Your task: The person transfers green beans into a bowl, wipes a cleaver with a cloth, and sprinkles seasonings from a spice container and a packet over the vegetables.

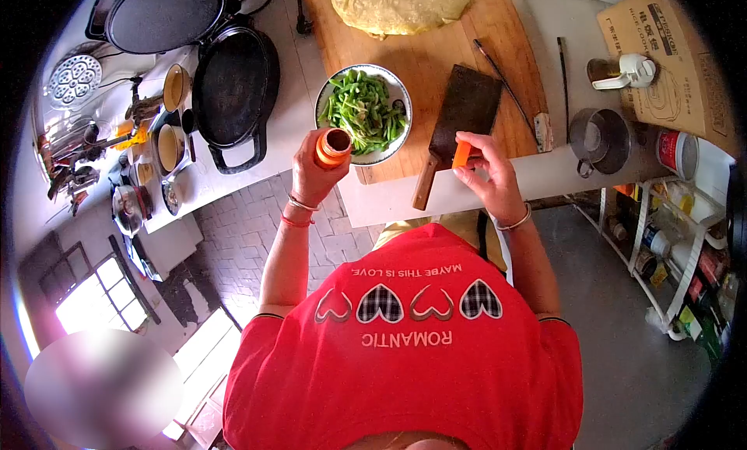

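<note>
My left hand (311, 178) is wrapped around a small orange jar (334, 147) with its open mouth facing up and something dark inside. The jar is at the lower left rim of a white bowl (320, 108) with a dark edge. Cut green vegetables (362, 112) fill this bowl. Between the thumb and fingers of my right hand (494, 182) is an orange cap (462, 154). That hand is just right of the wooden handle of a cleaver (471, 100), whose wide dark blade lies on a wooden cutting board (424, 53).
A large yellowish lump (401, 7) sits at the board's far end. Black pans (233, 92) stand left of it. To the right are a dark metal pot (603, 139), a cardboard box (669, 53) and a white rack (642, 224) with bottles. A thin dark rod (504, 78) crosses the board.
</note>
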`<move>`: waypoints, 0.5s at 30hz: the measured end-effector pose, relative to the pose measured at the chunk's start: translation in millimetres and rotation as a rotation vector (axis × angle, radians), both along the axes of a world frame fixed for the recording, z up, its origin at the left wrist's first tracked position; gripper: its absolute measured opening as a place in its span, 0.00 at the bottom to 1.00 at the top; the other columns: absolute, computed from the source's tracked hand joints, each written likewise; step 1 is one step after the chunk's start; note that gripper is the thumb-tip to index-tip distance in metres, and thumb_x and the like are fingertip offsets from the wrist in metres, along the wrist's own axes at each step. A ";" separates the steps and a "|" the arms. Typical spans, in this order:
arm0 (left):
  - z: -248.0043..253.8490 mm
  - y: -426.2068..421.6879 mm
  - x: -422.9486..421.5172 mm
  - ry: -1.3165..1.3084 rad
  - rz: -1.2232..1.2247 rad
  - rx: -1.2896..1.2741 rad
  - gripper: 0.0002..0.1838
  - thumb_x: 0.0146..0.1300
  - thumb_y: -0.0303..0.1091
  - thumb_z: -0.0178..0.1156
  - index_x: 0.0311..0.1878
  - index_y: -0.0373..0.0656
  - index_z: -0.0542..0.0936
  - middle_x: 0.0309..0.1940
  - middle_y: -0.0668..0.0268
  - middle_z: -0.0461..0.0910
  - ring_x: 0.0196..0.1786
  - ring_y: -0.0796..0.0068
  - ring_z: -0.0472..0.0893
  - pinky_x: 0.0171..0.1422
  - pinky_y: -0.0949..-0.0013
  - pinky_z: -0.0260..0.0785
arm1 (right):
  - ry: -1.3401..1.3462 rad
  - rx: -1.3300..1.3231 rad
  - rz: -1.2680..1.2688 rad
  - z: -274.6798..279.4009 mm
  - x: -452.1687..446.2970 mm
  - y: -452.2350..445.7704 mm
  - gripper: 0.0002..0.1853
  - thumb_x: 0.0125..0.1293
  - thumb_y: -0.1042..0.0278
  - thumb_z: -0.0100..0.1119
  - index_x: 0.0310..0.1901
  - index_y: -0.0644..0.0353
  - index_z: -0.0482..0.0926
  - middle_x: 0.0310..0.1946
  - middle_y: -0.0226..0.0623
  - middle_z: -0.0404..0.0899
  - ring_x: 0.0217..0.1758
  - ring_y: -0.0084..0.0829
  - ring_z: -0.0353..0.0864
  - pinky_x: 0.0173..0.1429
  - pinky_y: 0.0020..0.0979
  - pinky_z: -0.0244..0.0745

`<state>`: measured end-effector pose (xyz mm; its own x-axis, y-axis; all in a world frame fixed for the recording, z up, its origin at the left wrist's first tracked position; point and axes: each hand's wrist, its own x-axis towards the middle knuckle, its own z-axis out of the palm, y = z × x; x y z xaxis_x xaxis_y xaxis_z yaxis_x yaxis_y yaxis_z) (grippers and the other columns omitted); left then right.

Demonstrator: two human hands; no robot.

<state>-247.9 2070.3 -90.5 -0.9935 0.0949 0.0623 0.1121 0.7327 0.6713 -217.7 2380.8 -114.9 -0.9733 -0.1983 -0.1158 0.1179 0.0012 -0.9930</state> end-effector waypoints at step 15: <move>-9.5 -5.7 -5.7 -0.022 -0.004 0.048 0.22 0.46 0.29 0.70 0.46 0.39 0.75 0.38 0.59 0.81 0.40 0.68 0.82 0.48 0.69 0.75 | 0.030 0.047 0.015 -4.1 2.0 -9.7 0.25 0.57 0.79 0.63 0.57 0.57 0.71 0.48 0.34 0.73 0.47 0.25 0.76 0.48 0.26 0.77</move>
